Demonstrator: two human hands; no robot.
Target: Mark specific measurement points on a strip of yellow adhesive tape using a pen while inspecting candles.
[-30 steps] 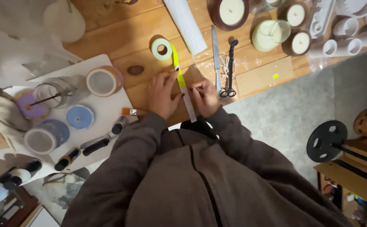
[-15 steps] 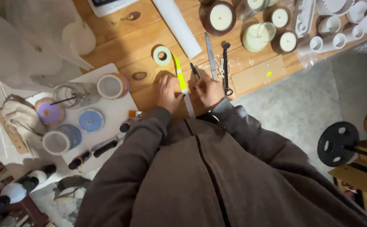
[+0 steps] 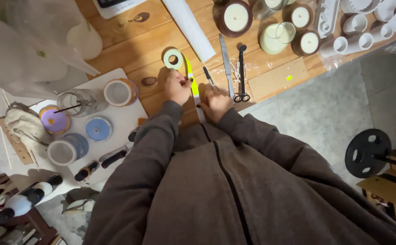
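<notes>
seen from above, centre of the frame: left hand point(image 3: 176, 87) and right hand point(image 3: 215, 103) both down on a wooden table point(image 3: 130, 41), one on either side of a yellow-green strip point(image 3: 191, 84). strip long and narrow, long axis running from the upper middle of the frame down toward the body, slightly tilted, upper end just beside a roll of tape point(image 3: 173, 58), lower part pale and passing between the two wrists. left hand curled, thumb and fingertips touching the strip's left edge near its upper half, apparently pinching or pressing it; full grip hard to tell. right hand lower and to the right of the strip, fingers folded around a small dark tool point(image 3: 208, 77) whose tip points up and left toward the strip; whether the tip touches it cannot be told. left hand nearer the strip's upper end and the roll, right hand nearer its lower end. to the right of the right hand, lying parallel to the strip: a long knife point(image 3: 225, 63) and black scissors point(image 3: 242, 72), both well clear of the fingers. further up and right, candles in jars point(image 3: 236, 17). left of the frame, a white board point(image 3: 120, 119) bearing round tins and lids, apart from both hands.
</notes>
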